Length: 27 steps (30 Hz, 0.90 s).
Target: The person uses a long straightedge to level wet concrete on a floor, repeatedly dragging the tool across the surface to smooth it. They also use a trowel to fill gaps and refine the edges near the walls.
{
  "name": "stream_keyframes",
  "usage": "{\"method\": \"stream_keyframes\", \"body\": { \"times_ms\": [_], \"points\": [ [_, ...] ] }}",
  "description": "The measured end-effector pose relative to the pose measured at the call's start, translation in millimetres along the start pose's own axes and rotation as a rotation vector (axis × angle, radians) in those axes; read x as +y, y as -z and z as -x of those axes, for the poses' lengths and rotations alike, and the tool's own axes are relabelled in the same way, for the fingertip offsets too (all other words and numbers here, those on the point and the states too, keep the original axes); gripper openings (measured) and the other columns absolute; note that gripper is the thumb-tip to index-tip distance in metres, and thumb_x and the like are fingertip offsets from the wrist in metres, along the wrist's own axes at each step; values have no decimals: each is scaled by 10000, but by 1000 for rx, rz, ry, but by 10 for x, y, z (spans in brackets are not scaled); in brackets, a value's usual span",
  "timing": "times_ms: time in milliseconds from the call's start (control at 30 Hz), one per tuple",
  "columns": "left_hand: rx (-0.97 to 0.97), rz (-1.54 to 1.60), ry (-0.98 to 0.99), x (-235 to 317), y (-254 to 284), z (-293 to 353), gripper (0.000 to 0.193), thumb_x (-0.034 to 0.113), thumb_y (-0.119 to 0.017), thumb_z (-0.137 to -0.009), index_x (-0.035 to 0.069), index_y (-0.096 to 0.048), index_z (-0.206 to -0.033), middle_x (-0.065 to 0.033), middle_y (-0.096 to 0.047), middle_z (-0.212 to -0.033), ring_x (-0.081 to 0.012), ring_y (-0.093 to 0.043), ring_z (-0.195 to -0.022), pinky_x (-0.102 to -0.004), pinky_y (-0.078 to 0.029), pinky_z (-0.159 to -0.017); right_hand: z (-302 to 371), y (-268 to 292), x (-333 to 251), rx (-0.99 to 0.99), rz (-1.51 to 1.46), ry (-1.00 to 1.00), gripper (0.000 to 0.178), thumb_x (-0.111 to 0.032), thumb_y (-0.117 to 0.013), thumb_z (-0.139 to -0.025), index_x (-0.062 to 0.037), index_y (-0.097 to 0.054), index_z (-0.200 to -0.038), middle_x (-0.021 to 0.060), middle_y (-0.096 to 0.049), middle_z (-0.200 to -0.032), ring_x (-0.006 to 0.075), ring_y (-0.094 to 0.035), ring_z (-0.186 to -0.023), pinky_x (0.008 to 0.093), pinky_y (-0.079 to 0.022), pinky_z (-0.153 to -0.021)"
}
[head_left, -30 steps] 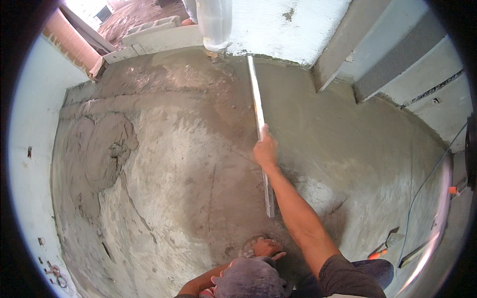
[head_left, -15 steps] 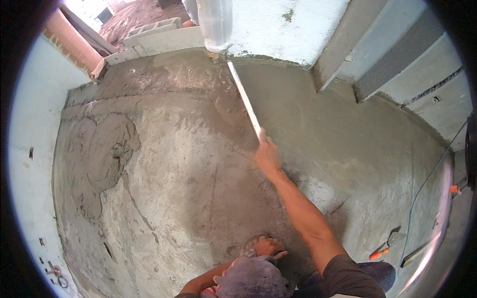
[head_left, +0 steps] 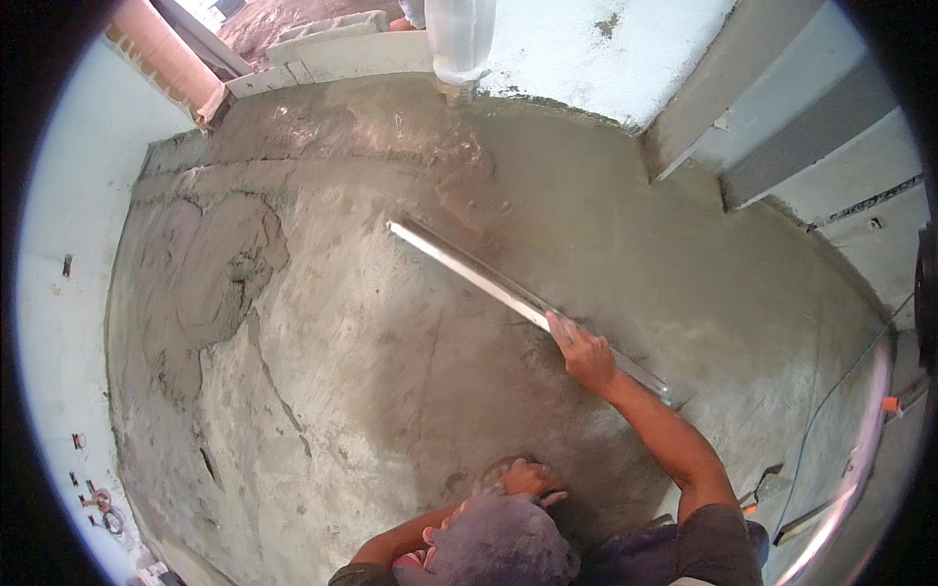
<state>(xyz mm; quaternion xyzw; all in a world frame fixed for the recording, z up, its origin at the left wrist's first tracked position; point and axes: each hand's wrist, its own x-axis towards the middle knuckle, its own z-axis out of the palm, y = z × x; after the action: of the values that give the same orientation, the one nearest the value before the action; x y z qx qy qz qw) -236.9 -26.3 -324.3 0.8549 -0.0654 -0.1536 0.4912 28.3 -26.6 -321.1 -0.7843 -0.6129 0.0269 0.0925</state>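
A long straight metal screed bar (head_left: 469,273) lies slantwise across the floor, from the middle left down to the right. My right hand (head_left: 584,354) is closed around it nearer its lower right end. The bar rests at the border between wet, smooth grey mortar (head_left: 645,254) on the right and rougher, paler floor on the left. Low in the picture, my left hand (head_left: 528,479) presses down on the floor with its thumb apart. Its fingertips are hard to make out against the grey mortar. A grey cap (head_left: 498,547) covers part of the foreground beside the left wrist.
A heap of mortar (head_left: 220,264) lies at the left. White walls stand left and back, with a plastic-wrapped post (head_left: 459,39) at the far edge. Grey upright boards (head_left: 738,88) line the far right. A cable (head_left: 831,391) and a trowel (head_left: 770,481) are at the lower right.
My right hand has drawn the screed bar back toward me and to the right. The bar has swung from pointing away to lying crosswise. The left hand stays put.
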Motion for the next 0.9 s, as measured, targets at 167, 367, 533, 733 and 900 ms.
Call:
{"method": "stream_keyframes", "body": {
  "times_ms": [167, 367, 533, 733, 900],
  "points": [
    [27, -7, -10, 54, 98, 15, 338, 409, -478, -902, 112, -626, -968, -67, -641, -921, -262, -595, -888, -418, -419, -751, -627, -118, 199, -33, 11, -47, 665, -19, -494, -767, -85, -279, -1394, 178, -566, -1068, 323, -648, -758, 448, -532, -614],
    [140, -24, 32, -19, -141, 3, 327, 402, -515, -880, 114, -667, -914, -39, -648, -935, -239, -601, -926, -422, -431, -769, -1549, -54, 494, -9, 86, -226, 723, 8, -545, -736, -100, -270, -1396, 173, -558, -1030, 346, -633, -767, 437, -524, -632],
    [85, 43, -7, -22, -57, -14, 326, 395, -504, -886, 112, -667, -906, -52, -647, -938, -243, -603, -931, -430, -433, -772, -1315, -30, 531, 51, 61, -314, 769, -1, -563, -718, -119, -248, -1410, 169, -553, -1029, 342, -632, -766, 443, -524, -607],
    [-78, 27, 27, 28, 91, -49, 321, 406, -500, -885, 122, -648, -909, -84, -642, -934, -265, -604, -871, -447, -429, -779, -172, -40, 520, -2, 74, -192, 713, -10, -508, -763, -119, -242, -1416, 186, -558, -1107, 326, -652, -730, 430, -536, -609],
    [53, -41, 172, 382, 212, -103, 306, 383, -544, -862, 94, -642, -886, -97, -640, -916, -288, -598, -829, -430, -431, -759, -402, 27, 407, -41, -6, -407, 710, -23, -513, -768, -96, -231, -1415, 189, -552, -1100, 319, -648, -732, 419, -544, -605]
  ]
}}
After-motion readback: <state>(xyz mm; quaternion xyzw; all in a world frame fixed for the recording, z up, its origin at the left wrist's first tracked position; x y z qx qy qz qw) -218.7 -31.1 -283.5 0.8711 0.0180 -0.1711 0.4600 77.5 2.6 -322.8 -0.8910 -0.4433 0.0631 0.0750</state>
